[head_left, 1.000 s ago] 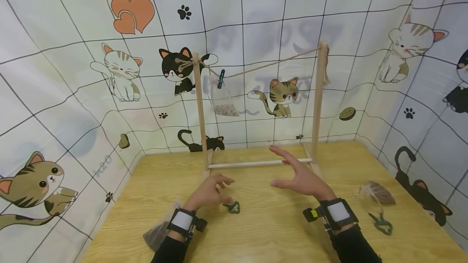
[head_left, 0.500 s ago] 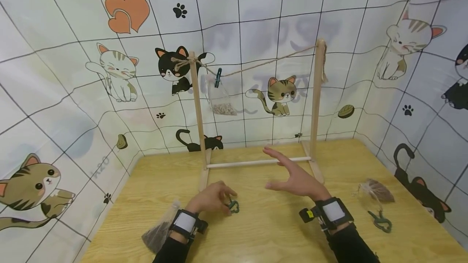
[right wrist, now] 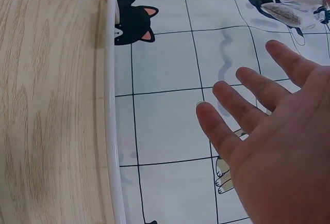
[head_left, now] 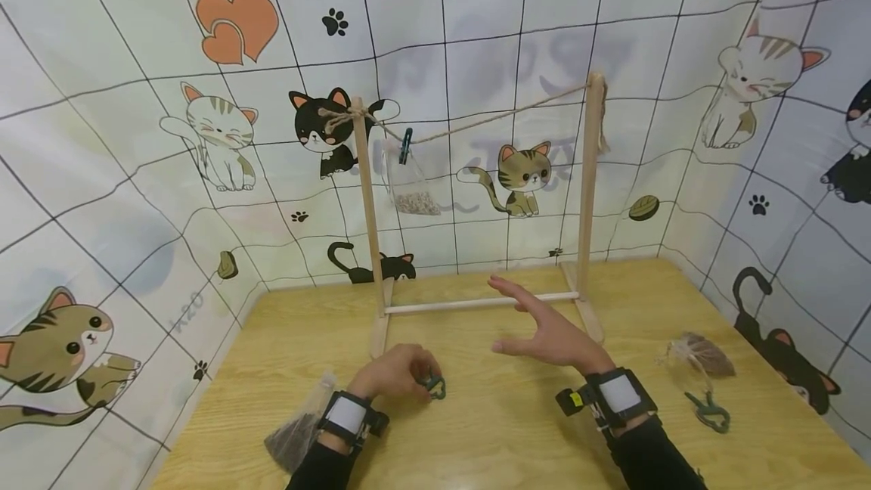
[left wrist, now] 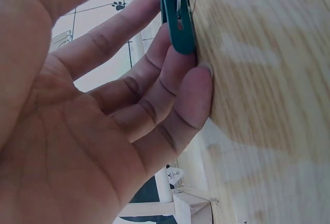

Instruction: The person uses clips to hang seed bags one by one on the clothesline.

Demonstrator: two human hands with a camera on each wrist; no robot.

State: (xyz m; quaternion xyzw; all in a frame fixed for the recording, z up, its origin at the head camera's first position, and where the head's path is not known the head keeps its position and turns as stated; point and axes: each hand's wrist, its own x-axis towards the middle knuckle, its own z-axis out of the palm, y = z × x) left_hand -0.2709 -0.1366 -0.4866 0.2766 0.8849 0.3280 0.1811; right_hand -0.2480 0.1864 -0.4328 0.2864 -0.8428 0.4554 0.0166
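My left hand (head_left: pixel 398 371) is low over the table and pinches a green clothespin (head_left: pixel 435 386) between thumb and fingers. In the left wrist view the clothespin (left wrist: pixel 178 20) stands near the wood surface, its upper part cut off by the frame edge. Curled fingertips (left wrist: pixel 196 92) touch or nearly touch the tabletop there. My right hand (head_left: pixel 551 331) hovers over the table to the right, fingers spread and holding nothing. In the right wrist view that hand (right wrist: pixel 289 152) has its fingers extended before the patterned wall cloth.
A wooden frame (head_left: pixel 588 195) stands at the back with a sagging string (head_left: pixel 503 116). From it a clothespin (head_left: pixel 405 146) hangs a clear bag (head_left: pixel 415 199). One dark-filled bag (head_left: pixel 296 429) lies beside my left wrist. Another bag (head_left: pixel 704 354) and a green clothespin (head_left: pixel 711 413) lie at right.
My left hand has moved down and right to the green clothespin, and its fingers have closed on it. The right hand stays raised with little movement.
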